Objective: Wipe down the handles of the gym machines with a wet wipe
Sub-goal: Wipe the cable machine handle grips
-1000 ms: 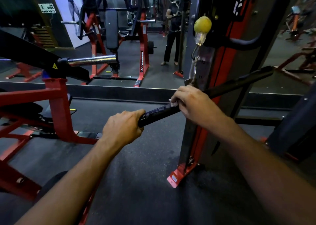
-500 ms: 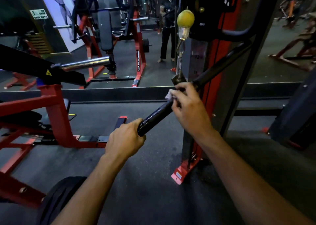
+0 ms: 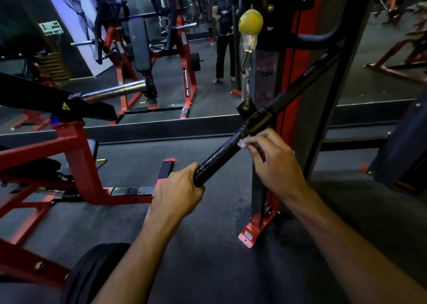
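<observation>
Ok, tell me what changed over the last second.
The bar tilted up steeper at its far end. The right hand with the wet wipe slid from the centre bracket down onto the near grip. The left hand kept gripping the bar's near end.

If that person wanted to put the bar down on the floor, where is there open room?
Bare dark floor lies open between the left forearm and the cable tower's red foot. More shows right of the tower base. It is crowded at left: the red machine frame and a black weight plate.
</observation>
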`<state>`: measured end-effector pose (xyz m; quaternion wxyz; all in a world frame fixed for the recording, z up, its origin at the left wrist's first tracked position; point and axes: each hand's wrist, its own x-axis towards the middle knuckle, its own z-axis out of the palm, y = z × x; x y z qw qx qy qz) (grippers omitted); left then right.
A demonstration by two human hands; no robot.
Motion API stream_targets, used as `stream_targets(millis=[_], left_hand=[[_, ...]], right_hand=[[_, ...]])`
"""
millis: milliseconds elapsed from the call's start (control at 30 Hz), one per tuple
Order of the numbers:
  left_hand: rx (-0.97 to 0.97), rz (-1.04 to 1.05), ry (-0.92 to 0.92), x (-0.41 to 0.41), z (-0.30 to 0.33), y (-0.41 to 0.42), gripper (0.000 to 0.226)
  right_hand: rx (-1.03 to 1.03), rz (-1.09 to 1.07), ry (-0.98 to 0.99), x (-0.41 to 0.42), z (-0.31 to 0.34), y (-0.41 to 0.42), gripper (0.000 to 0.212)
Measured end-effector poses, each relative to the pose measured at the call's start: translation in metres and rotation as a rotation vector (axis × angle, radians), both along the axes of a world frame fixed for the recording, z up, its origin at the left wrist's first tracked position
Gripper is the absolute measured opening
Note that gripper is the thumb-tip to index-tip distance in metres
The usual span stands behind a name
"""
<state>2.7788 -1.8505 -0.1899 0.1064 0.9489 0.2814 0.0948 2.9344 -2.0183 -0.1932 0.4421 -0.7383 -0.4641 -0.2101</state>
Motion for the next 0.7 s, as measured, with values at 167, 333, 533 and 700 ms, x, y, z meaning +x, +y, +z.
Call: stream_targets(millis=[167, 333, 533, 700], left_hand=[[-0.010, 0.006, 0.000, 0.005, 0.001, -0.005, 0.028], [0.014, 0.044, 0.002, 0.004, 0.003, -0.006, 0.023], [0.012, 0.029, 0.003, 0.008, 0.003, -0.012, 0.027], [-0.013, 0.025, 0.007, 0.010, 0.001, -0.009, 0.025]], right_hand=[[-0.306, -0.093, -0.166, 0.006, 0.036, 0.034, 0.019], [-0.470, -0.129, -0.246, 0.013, 0.043, 0.036, 0.012], [-0.278, -0.012, -0.184, -0.006, 0.007, 0.026, 0.014], [-0.179, -0.089, -0.166, 0.025, 0.022, 0.022, 0.016]])
